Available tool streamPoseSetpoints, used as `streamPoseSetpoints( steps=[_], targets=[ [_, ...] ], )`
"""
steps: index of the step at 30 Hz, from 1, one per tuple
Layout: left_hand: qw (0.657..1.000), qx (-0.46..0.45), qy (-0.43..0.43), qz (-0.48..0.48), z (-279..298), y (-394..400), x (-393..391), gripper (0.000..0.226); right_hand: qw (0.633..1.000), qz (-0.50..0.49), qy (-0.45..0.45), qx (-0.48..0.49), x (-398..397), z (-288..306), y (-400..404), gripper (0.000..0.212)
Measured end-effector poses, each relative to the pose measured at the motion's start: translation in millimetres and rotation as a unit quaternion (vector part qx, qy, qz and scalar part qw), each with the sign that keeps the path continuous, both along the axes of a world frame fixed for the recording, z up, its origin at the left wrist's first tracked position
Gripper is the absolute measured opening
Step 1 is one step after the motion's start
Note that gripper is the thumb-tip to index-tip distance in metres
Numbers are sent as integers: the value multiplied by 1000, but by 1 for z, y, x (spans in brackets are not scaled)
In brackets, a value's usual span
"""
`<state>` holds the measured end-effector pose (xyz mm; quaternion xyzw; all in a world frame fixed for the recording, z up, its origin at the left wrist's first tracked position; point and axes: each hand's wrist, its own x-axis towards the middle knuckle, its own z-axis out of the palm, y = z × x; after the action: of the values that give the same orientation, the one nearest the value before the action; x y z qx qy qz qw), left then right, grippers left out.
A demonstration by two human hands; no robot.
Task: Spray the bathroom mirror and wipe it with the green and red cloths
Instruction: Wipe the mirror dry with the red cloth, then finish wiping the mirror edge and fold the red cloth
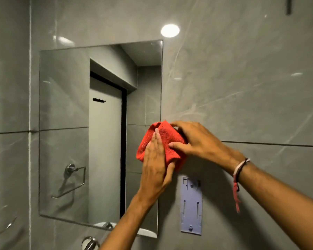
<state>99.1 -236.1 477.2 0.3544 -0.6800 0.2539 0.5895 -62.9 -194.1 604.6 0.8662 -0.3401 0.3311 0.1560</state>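
Observation:
A frameless rectangular mirror (65, 123) hangs on the grey tiled wall and reflects a white door and a towel ring. A bunched red cloth (167, 141) is held at the mirror's right edge, about mid-height. My left hand (154, 166) lies flat against the cloth's front with the thumb tucked under it. My right hand (193, 139) grips the cloth from the right, fingers curled over its top and side. A red and white thread band circles my right wrist. No green cloth or spray bottle is in view.
A pale purple wall bracket (191, 204) is fixed just right of the mirror's lower corner. A chrome fitting (90, 243) sits below the mirror at the bottom edge. A ceiling light glares off the tiles (170, 30) above.

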Motion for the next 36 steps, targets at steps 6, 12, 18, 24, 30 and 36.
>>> streamPoseSetpoints(
  steps=[6, 12, 18, 24, 30, 36],
  targets=[
    [972, 87, 180, -124, 9, 44, 12, 89, 978, 64, -193, 51, -15, -15, 10, 19],
    [874, 262, 215, -348, 25, 67, -9, 50, 925, 79, -357, 99, -62, -48, 35, 28],
    [781, 381, 198, -454, 10, 75, -72, 48, 794, 156, -455, 371, -151, -90, 61, 72],
    [670, 546, 230, -447, -70, 73, -140, 53, 743, 76, -482, 458, -227, -172, 77, 80],
    [558, 691, 252, -385, -189, 86, -189, 28, 668, -23, -469, 577, -273, -294, 80, 37],
    [484, 799, 260, -243, -326, 103, -222, 15, 531, -77, -454, 711, -294, -442, 94, 44]
  ],
)
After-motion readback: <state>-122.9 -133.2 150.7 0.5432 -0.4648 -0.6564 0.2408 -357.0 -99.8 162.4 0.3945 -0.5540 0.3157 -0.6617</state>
